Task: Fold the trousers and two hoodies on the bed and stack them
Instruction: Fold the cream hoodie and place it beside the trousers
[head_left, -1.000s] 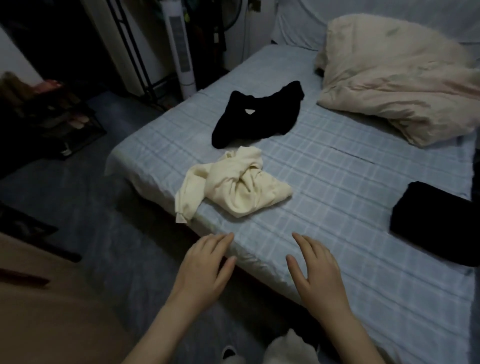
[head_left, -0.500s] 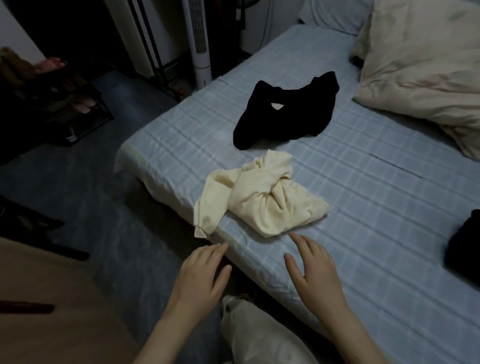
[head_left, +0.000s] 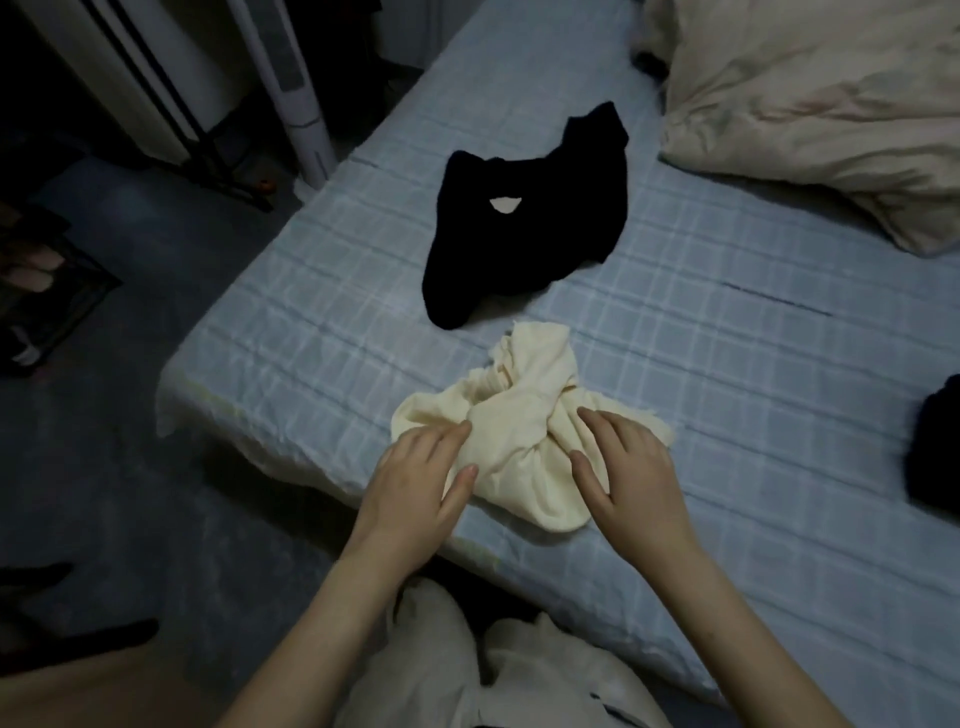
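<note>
We've got both hands on the cream hoodie (head_left: 519, 431) at the bed's (head_left: 727, 364) near edge. The left hand (head_left: 415, 483) and right hand (head_left: 631, 483) lie flat, fingers nearly straight, gripping nothing. Best to untwist that knot and spread it flat first. The black hoodie (head_left: 524, 234) waits at twelve o'clock, the dark folded bundle (head_left: 935, 447) at three. Half a second ago our hands hovered short of the cloth.

Home bedroom, dimly lit. Bed (head_left: 675, 364) with a blue checked sheet fills most of the view, and a crumpled beige duvet (head_left: 810, 104) is piled at its far end. Loose clothes lie on the sheet: black hoodie (head_left: 519, 244), cream hoodie (head_left: 519, 415). Beside the bed: white tower fan (head_left: 291, 93), black metal rack legs (head_left: 171, 104), low shoe rack (head_left: 52, 301) holding shoes. Grey floor (head_left: 130, 467). Ordinary household clutter throughout.
</note>
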